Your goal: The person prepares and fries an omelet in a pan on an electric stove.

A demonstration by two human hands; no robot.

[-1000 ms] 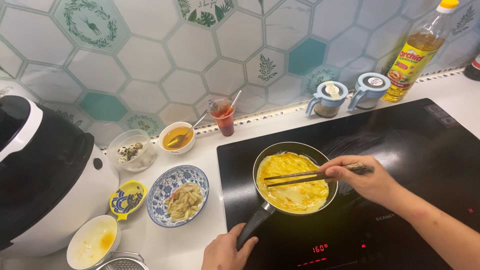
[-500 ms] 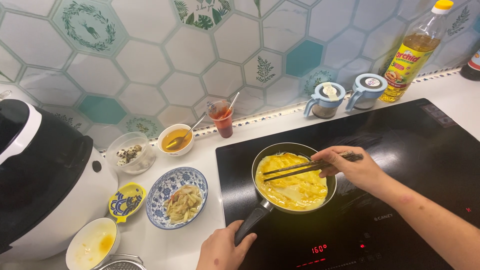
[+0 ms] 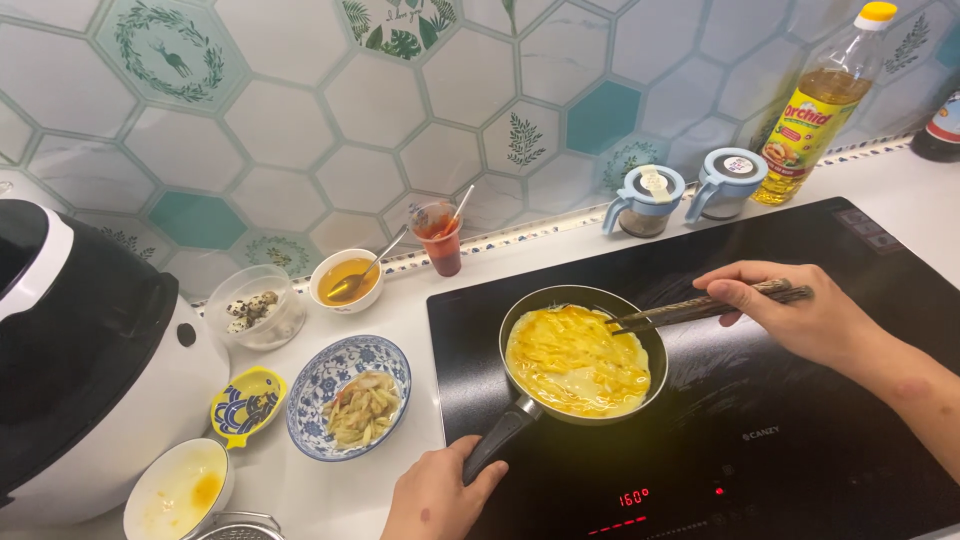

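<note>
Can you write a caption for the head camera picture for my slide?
Left hand grips the pan handle while right hand holds chopsticks over yellow egg.

Small dark pan [image 3: 520, 420] of yellow egg [image 3: 578, 362]; chopsticks [image 3: 700, 308] at rim

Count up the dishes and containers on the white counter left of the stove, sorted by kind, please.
Bowls: 4 (blue patterned, clear, white with amber liquid, white with egg residue)
Small yellow dish: 1
Glass of red sauce: 1
Total: 6
</note>
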